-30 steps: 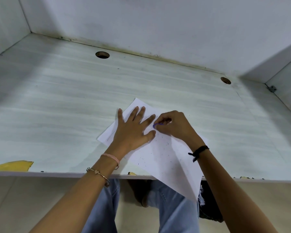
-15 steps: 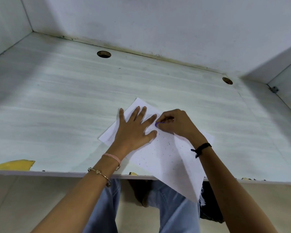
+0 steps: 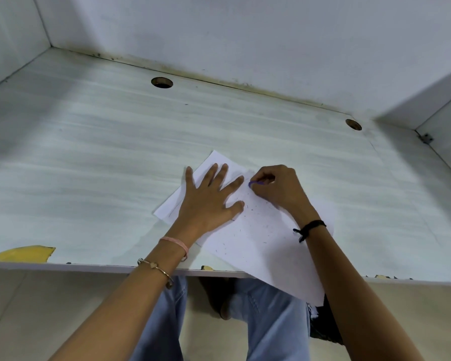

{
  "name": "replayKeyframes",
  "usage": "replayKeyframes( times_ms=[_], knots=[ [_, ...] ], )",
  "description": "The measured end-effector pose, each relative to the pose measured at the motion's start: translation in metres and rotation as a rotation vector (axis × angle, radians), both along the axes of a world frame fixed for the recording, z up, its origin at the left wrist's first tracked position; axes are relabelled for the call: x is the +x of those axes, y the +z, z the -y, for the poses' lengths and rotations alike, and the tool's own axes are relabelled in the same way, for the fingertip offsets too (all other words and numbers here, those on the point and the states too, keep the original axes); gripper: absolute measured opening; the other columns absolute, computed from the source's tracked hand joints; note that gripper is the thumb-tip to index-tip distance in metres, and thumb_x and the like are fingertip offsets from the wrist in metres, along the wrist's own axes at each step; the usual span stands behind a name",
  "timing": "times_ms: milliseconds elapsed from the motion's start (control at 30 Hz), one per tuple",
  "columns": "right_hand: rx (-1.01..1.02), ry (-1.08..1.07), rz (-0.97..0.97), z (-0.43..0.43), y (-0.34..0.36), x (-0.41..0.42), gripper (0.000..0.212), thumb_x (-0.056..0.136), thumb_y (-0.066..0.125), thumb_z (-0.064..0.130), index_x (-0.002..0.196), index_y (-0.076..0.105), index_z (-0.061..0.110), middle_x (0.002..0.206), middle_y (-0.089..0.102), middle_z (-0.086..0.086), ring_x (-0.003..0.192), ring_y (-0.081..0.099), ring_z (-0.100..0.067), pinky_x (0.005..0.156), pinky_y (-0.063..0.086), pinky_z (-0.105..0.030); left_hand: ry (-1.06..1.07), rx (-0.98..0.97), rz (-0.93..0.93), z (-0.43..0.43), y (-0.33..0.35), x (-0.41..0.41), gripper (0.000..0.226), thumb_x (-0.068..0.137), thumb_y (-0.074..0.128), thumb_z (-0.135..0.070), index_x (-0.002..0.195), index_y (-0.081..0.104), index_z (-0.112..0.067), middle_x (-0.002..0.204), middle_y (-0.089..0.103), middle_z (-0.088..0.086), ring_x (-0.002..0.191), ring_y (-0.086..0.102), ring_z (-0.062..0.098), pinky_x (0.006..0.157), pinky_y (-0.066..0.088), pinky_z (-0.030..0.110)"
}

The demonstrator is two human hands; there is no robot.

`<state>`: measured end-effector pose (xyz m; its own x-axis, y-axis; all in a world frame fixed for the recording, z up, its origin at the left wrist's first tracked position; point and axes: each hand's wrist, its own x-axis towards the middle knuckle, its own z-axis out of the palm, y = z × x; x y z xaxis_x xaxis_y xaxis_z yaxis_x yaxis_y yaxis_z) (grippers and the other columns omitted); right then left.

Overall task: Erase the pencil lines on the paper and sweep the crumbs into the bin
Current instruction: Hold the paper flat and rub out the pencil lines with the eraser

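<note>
Head view: pale wood-grain desk (image 3: 115, 152) is filling most of the frame, with white walls boxing it in at 9, 12 and 3 o'clock. White paper (image 3: 266, 251) is lying skewed on it, just 5 o'clock of frame centre. Its far corner is pointing to 12 and its near corner is hanging past the desk's front edge at 5. Blue jeans (image 3: 271, 324) are showing below that edge at 6 o'clock.

Left hand (image 3: 208, 201) is lying flat on the sheet's 10 o'clock part, fingers straight and spread, pressing down, gripping nothing. Right hand (image 3: 276, 188) is sitting just 3 o'clock of the left, fingers curled, pinching a small blue-purple eraser (image 3: 253, 183). Eraser tip is pointing down at the sheet, near the left index fingertip.

Yellow patch (image 3: 24, 254) is sitting on the front edge at 8 o'clock. Hole (image 3: 162, 82) is showing near the back wall at 11 o'clock, second hole (image 3: 353, 124) at 2.

Black band (image 3: 310, 226) is wrapping the right wrist. Pink band (image 3: 175, 242) and thin gold bracelet (image 3: 156, 268) are sitting on the left forearm. Dark crumbs (image 3: 258, 225) are lying scattered over the paper's middle, 6 o'clock of the eraser.
</note>
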<state>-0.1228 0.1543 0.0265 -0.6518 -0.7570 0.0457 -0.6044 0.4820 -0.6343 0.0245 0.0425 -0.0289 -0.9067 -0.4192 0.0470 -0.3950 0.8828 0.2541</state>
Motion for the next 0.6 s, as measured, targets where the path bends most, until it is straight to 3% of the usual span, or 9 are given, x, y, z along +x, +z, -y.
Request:
replayKeyframes(
  times_ms=[600],
  knots=[
    [-0.034,0.002,-0.007,-0.008,-0.005,-0.007,0.008,0.075,0.072,0.007,0.077,0.075,0.014,0.075,0.071,-0.001,0.062,0.056,-0.007,0.059,0.044,-0.009,-0.003,-0.025,0.002,0.002,-0.001,0.0,0.062,0.095,0.02,-0.064,0.151,0.0,-0.047,0.163,-0.009,-0.003,0.149,-0.012,0.015,0.111,-0.01,0.066]
  ],
)
